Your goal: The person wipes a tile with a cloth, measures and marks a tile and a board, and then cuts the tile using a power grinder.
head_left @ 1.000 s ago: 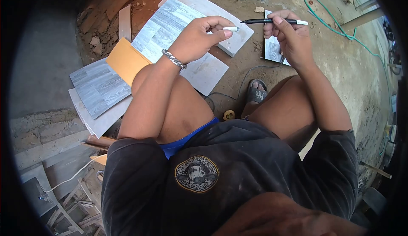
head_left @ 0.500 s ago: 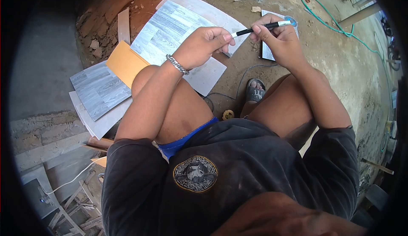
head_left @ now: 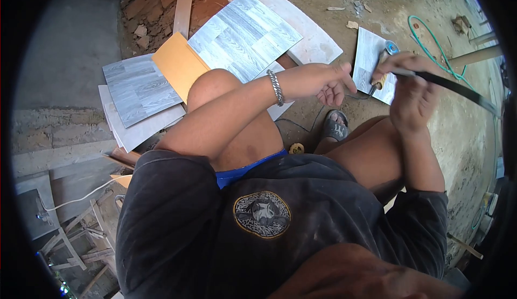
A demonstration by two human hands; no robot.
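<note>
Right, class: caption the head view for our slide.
Black pen in the right hand, bracelet on the left wrist, grey wood-patterned panels nearby.

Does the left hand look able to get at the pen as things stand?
Probably yes: the left hand looks empty and nothing visible blocks its way to the pen, though the right hand is holding it.
</note>
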